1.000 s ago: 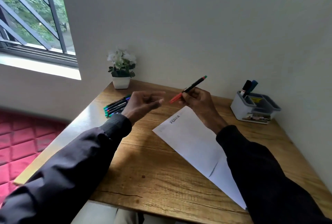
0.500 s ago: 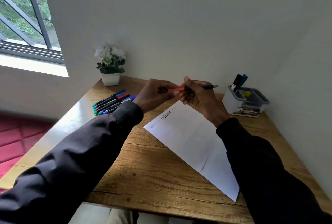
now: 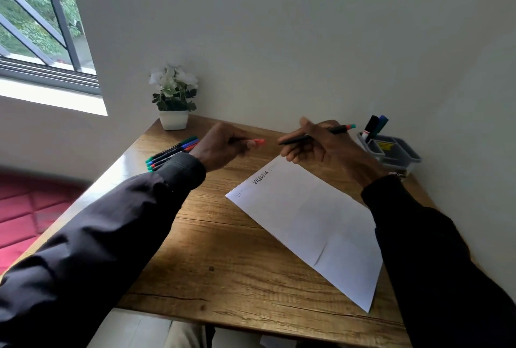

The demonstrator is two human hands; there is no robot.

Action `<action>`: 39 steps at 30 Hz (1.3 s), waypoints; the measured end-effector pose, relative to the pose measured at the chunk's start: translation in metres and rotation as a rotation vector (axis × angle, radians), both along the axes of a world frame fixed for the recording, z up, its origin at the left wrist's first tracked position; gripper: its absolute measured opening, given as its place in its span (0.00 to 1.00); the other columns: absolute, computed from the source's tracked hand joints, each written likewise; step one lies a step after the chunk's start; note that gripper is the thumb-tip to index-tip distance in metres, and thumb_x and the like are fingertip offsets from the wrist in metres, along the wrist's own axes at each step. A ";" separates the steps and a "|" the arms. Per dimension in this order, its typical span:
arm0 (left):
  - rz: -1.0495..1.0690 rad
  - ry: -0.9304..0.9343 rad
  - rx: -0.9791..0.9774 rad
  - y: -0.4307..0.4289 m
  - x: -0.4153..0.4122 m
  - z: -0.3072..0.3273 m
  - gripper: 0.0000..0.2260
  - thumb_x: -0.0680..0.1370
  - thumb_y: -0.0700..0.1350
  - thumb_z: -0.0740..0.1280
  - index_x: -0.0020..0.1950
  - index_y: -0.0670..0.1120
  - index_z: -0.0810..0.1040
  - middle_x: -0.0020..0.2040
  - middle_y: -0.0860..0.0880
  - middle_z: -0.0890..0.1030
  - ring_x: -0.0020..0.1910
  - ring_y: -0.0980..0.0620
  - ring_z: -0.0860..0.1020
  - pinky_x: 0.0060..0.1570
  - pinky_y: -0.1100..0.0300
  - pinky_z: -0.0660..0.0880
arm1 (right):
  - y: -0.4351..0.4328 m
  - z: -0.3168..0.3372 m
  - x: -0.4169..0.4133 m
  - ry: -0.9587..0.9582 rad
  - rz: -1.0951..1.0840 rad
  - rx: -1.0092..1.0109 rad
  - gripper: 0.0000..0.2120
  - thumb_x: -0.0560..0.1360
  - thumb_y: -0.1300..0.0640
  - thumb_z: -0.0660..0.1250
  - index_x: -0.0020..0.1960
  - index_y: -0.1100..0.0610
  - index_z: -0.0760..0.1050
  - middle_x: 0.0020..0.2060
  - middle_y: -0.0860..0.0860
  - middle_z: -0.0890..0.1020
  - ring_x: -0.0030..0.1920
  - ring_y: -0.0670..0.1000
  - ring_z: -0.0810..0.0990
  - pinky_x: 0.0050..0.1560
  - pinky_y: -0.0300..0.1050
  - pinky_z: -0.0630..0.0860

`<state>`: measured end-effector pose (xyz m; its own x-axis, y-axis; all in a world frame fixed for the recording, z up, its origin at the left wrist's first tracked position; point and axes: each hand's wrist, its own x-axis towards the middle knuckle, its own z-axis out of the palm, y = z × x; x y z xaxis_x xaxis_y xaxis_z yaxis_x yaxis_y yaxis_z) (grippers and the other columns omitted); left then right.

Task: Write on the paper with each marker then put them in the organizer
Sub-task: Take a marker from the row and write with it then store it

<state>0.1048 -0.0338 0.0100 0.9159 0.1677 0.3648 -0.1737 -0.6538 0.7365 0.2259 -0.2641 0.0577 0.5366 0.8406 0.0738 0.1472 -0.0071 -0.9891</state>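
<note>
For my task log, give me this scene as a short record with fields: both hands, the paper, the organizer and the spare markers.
left hand: pinches the orange cap, held clear of the marker
right hand: grips the uncapped marker, tip pointing toward the left hand
paper: flat on the table, dark writing near its far edge
organizer: far right of the table, two markers standing in it
spare markers: bunched on the table's left

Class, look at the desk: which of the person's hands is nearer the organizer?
Right. The right hand, holding a marker, is just left of the organizer; the left hand, holding the red cap, is farther left, near the loose markers.
</note>
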 end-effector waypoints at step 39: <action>-0.168 0.221 -0.033 0.020 -0.013 -0.042 0.07 0.70 0.42 0.78 0.47 0.48 0.86 0.45 0.55 0.85 0.45 0.59 0.83 0.46 0.64 0.81 | 0.030 -0.103 -0.073 -0.407 -0.124 0.009 0.05 0.76 0.66 0.72 0.44 0.69 0.81 0.33 0.59 0.85 0.27 0.56 0.84 0.27 0.50 0.81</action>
